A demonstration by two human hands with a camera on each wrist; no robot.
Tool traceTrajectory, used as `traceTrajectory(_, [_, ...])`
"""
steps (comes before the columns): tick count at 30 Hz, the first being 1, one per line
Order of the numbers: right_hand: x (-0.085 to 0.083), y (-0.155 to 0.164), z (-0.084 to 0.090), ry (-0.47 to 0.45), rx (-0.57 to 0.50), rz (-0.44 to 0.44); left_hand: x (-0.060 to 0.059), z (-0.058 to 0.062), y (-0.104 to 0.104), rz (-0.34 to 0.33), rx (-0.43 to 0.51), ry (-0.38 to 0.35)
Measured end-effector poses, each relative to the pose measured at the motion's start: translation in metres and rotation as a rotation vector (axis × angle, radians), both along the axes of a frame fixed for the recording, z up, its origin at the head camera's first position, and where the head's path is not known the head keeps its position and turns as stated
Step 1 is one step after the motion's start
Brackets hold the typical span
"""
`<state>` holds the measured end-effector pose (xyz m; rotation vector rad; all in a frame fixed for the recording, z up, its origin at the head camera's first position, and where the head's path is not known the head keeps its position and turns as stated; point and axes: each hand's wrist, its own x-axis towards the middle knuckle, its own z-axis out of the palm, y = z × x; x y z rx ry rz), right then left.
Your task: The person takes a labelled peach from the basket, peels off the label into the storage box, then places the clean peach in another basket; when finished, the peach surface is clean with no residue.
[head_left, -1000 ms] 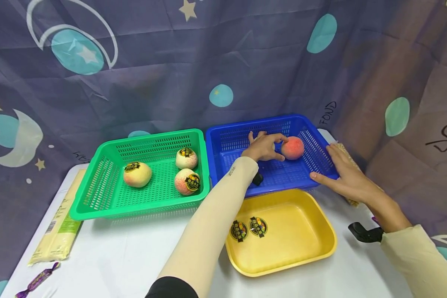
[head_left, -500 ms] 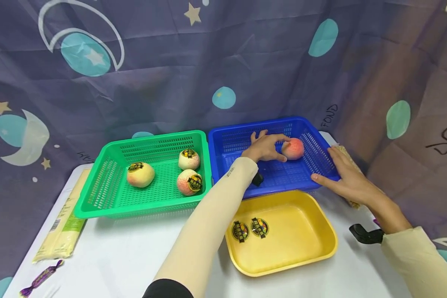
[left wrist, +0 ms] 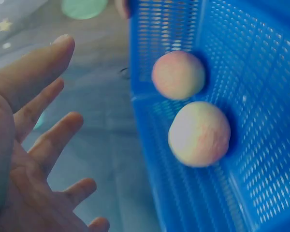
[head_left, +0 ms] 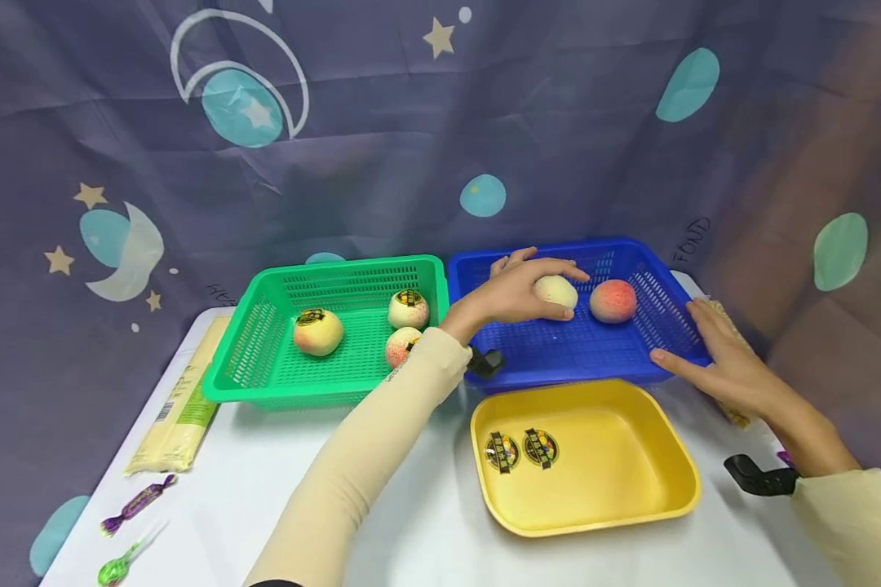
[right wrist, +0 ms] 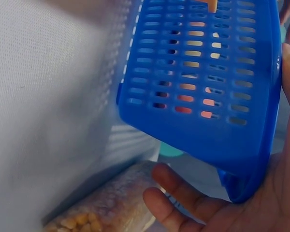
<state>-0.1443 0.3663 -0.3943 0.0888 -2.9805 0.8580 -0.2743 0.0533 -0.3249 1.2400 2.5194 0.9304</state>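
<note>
Over the left part of the blue basket (head_left: 573, 350), my left hand (head_left: 510, 293) hangs with fingers spread. A pale peach (head_left: 555, 293) shows between its thumb and fingers in the head view. The left wrist view shows that same pale peach (left wrist: 199, 134) lying apart from the hand (left wrist: 34, 145), next to a pinker peach (left wrist: 179, 75) on the basket floor. My right hand (head_left: 734, 375) rests at the basket's front right corner, fingers along the outer side and thumb at the front rim; in the right wrist view its fingers (right wrist: 176, 205) look extended.
A green basket (head_left: 279, 387) with three stickered peaches stands left. A yellow tray (head_left: 595, 522) with two round stickers sits in front. Left lie a noodle-like packet (head_left: 179, 408), a purple wrapped candy (head_left: 138, 503) and a green lollipop (head_left: 116, 565). A bag of yellow kernels (right wrist: 101, 208) lies right.
My left hand has drawn leftward, away from the pinker peach, and the pale peach now shows more. The head view has shifted left. My right hand keeps its place at the basket's corner.
</note>
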Motion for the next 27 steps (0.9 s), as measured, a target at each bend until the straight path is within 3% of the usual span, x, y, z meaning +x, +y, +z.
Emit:
traceTrajectory(5, [0.005, 0.003, -0.002, -0.008, -0.003, -0.007, 0.023, 0.000, -0.051, 0.005, 0.080, 0.010])
traceTrajectory(14, [0.004, 0.000, -0.003, 0.003, -0.023, 0.007, 0.062, -0.009, -0.147, 0.134, 0.191, -0.010])
traceTrajectory(18, [0.003, -0.001, -0.003, 0.005, -0.032, 0.010, 0.073, -0.018, -0.186, 0.215, 0.223, -0.016])
traceTrajectory(27, [0.007, 0.000, -0.002, 0.011, -0.028, -0.003, 0.089, -0.034, -0.264, 0.461, 0.262, 0.054])
